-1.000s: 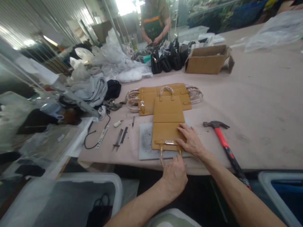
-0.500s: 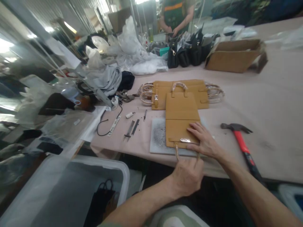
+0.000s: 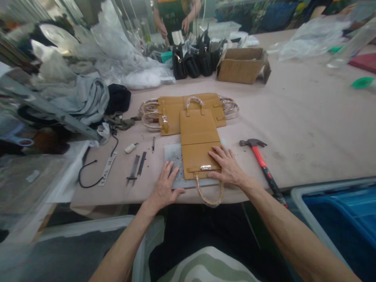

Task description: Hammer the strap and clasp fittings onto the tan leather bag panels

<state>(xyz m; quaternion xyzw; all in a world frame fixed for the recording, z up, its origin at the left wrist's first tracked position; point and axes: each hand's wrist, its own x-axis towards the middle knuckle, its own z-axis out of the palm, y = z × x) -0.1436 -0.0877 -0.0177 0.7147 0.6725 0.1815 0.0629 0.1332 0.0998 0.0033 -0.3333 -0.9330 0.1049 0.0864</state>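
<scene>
A flat tan bag piece [image 3: 199, 141] with a metal clasp and a woven handle [image 3: 209, 196] lies over a grey pad [image 3: 174, 156] at the table's front edge; the handle hangs past the edge. My right hand [image 3: 227, 167] lies flat and open on the piece's near right corner, beside the clasp. My left hand [image 3: 164, 188] rests open on the pad's near left corner, fingers spread, holding nothing. More tan bag pieces [image 3: 188, 107] with ring handles are stacked behind.
A red-handled hammer [image 3: 261, 162] lies right of my right hand. Small metal tools [image 3: 137, 166], a cable and a label lie to the left. Black bags [image 3: 192, 60], a cardboard box [image 3: 242, 64] and another person stand at the far end. Bins sit below the table.
My left hand let go of the woven handle and moved left onto the grey pad. The handle now hangs free over the edge. The right hand stayed on the tan piece.
</scene>
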